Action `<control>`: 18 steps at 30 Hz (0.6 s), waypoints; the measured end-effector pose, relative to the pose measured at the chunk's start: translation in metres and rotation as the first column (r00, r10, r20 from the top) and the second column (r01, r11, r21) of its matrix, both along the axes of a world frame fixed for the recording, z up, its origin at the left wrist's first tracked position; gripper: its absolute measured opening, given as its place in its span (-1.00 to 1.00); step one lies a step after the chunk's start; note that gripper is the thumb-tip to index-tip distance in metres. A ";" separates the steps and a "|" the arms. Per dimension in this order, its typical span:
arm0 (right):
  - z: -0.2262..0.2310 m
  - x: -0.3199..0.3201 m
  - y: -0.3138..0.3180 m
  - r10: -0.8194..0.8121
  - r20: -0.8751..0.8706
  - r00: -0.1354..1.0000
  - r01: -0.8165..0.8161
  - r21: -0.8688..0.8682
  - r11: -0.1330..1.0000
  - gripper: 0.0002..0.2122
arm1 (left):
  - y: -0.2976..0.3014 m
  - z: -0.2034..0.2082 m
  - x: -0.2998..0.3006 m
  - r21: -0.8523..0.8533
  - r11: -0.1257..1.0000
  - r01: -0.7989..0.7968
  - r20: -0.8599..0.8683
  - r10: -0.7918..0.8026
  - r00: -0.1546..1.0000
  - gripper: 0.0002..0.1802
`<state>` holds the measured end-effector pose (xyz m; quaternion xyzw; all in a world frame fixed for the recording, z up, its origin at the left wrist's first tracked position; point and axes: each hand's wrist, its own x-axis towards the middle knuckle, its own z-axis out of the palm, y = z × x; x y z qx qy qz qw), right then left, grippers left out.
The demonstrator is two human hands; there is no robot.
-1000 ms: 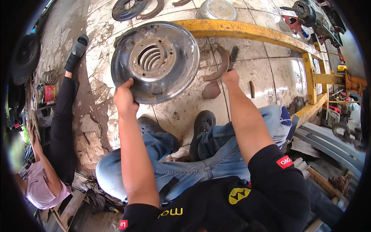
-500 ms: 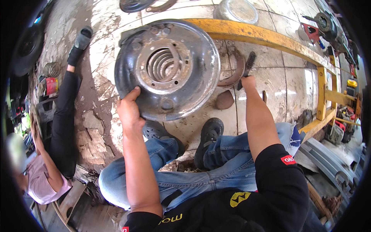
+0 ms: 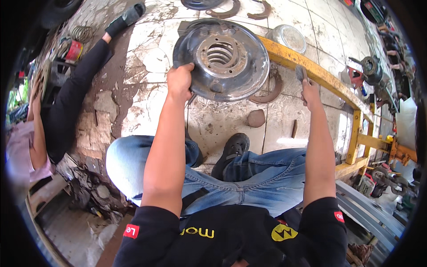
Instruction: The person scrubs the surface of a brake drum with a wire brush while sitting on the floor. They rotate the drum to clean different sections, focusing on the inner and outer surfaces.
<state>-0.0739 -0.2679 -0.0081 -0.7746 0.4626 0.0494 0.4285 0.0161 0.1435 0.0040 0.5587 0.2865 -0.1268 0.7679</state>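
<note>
Round plate (image 3: 242, 60), upper middle | is being gripped by left hand (image 3: 180, 82) | brush (image 3: 299, 72), upper right, is being held by right hand (image 3: 310, 93) | firm grip being needed

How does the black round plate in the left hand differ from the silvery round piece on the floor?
The black plate has a large hole in its middle; the silvery piece shows none. The black plate looks larger in this view than the silvery piece. The left hand grips the black plate's edge, while no hand touches the silvery piece. Both are round.
</note>
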 end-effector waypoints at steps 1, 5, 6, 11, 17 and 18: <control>0.024 -0.010 0.016 0.074 -0.032 0.997 -0.077 -0.091 0.993 -0.43 | -0.002 0.002 -0.003 -0.010 1.000 0.018 0.016 -0.018 1.000 -0.52; 0.099 -0.029 0.067 0.303 0.197 0.933 -0.280 -0.134 0.951 -0.46 | 0.008 -0.026 0.008 -0.066 0.998 0.005 0.030 -0.003 1.000 -0.32; 0.120 -0.034 0.089 0.377 0.206 0.903 -0.365 -0.093 0.926 -0.50 | 0.011 -0.033 0.010 -0.088 0.996 0.003 0.029 0.000 1.000 -0.28; 0.144 -0.053 0.178 0.829 0.009 0.559 -0.815 -0.177 0.551 -0.56 | 0.005 -0.008 -0.001 -0.290 0.957 0.027 0.100 0.002 0.995 -0.27; 0.166 -0.031 0.122 0.719 -0.364 0.593 -0.790 -0.439 0.429 -0.57 | -0.002 -0.011 -0.001 -0.179 0.984 -0.016 0.107 0.035 0.994 -0.32; 0.180 -0.027 0.125 0.678 -0.440 0.588 -0.794 -0.474 0.381 -0.57 | -0.002 -0.010 0.002 -0.133 0.991 -0.027 0.106 0.041 0.994 -0.33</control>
